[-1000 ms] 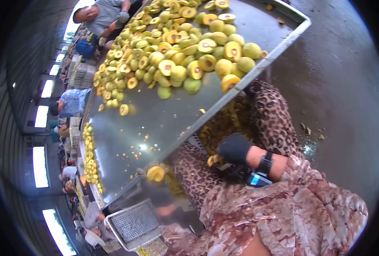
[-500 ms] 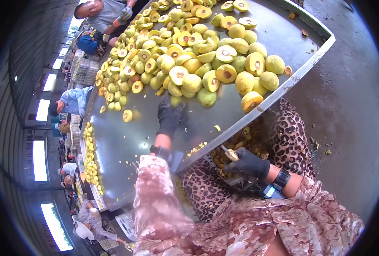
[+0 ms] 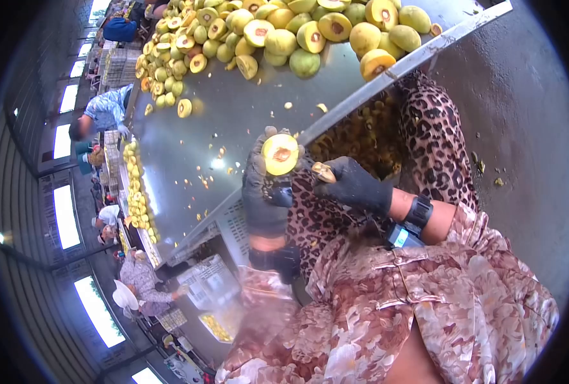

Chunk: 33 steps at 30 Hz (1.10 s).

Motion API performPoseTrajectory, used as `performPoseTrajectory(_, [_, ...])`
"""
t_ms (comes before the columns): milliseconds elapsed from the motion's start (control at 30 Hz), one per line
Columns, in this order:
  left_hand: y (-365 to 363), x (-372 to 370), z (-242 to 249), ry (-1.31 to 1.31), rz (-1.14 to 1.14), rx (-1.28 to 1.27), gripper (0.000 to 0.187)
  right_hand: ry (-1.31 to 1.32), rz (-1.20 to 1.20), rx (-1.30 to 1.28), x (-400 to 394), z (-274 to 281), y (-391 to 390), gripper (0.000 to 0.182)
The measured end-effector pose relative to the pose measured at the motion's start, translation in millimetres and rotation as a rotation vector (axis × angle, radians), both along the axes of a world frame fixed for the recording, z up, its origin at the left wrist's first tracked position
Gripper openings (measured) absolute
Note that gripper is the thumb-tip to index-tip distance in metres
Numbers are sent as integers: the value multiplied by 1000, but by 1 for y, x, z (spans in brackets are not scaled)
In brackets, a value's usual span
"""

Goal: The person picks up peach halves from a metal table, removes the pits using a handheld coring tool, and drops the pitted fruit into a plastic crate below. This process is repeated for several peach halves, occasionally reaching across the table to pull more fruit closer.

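Observation:
My left hand [image 3: 263,198], in a dark glove, is closed around a halved peach [image 3: 280,154]. Its yellow cut face and brown centre are turned up towards me. Close by on the right, my gloved right hand [image 3: 360,185] grips a small hand tool [image 3: 323,171] with a tan, rounded handle end. The tool's working tip cannot be made out. A small gap separates the tool from the peach half. Beyond both hands, a heap of peach halves [image 3: 281,42] lies on the metal table [image 3: 233,105], some cut side up, others skin up.
The table's raised metal rim [image 3: 400,69] runs diagonally past my knees. Below it, a container of fruit scraps [image 3: 368,131] sits between my legs. Fruit bits dot the tabletop. A co-worker in blue [image 3: 107,110] and another in a white hat [image 3: 137,285] are at the left.
My left hand has come back from the heap towards my lap with a peach half. My right hand has risen slightly and moved left with the tool. The view has shifted.

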<state>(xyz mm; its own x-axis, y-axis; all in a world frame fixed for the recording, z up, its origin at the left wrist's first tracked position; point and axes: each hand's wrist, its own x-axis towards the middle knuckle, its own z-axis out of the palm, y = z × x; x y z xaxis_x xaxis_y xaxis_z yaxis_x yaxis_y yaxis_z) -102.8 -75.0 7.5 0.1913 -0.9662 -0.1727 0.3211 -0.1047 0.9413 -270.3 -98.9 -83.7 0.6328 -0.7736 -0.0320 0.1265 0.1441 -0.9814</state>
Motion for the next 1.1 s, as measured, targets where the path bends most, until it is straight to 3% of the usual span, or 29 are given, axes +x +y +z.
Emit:
performPoseTrajectory(133, [24, -20, -8, 103, 27, -83, 51, 48, -70, 15, 6, 2, 12, 18])
performPoseTrajectory(233, [31, -22, -12, 229, 135, -4, 51, 16, -100, -6, 9, 2, 14, 18])
performPoseTrajectory(333, [30, -24, -20, 179, 75, -15, 49, -5, -161, -14, 17, -2, 16, 19])
performPoseTrajectory(733, [20, -37, -32, 91, 139, -83, 47, 15, 7, 93, 9, 7, 5, 21])
performPoseTrajectory(833, [17, -47, -21, 105, 201, -37, 45, -11, -42, -11, 10, 2, 7, 21])
performPoseTrajectory(933, [16, -51, -9, 93, 127, -40, 44, -118, -39, -47, 9, 2, 13, 19])
performPoseTrajectory(1033, [16, -58, -3, -411, 116, -96, 36, -205, 62, -33, 7, -5, 14, 31])
performPoseTrajectory(1067, [19, -60, -3, -611, 130, -129, 34, -287, 61, -50, 8, -13, 20, 40])
performPoseTrajectory(1100, [16, -64, -2, -648, 137, -160, 32, -373, 54, -95, 9, -17, 20, 51])
